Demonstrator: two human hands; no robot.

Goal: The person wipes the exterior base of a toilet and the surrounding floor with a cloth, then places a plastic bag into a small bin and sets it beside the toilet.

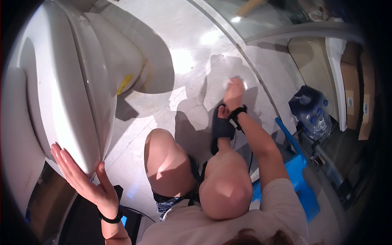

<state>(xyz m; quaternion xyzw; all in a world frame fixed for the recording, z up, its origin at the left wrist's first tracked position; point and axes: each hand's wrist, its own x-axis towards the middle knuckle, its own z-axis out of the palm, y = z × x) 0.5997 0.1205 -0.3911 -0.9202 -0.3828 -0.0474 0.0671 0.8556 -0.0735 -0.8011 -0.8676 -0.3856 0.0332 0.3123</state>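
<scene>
At the left stands a white toilet (pixel 67 102) with its lid down. My left hand (pixel 87 183) lies against the front end of the lid and seat, fingers stretched along one side and thumb apart on the other. My right hand (pixel 234 93) reaches down to the pale tiled floor (pixel 163 110), beyond my foot in a dark slipper (pixel 222 128). Its back faces up and its fingers look curled. Something whitish and translucent shows at the fingertips, too blurred to name. Each wrist wears a black band.
A yellow mark (pixel 125 84) shows on the toilet's base. To the right are a blue plastic stool (pixel 300 175), a pack of plastic bottles (pixel 310 112) and cardboard boxes (pixel 352 96). Past a floor strip (pixel 257 67) stands a glass panel (pixel 269 20). A black object (pixel 87 220) sits lower left.
</scene>
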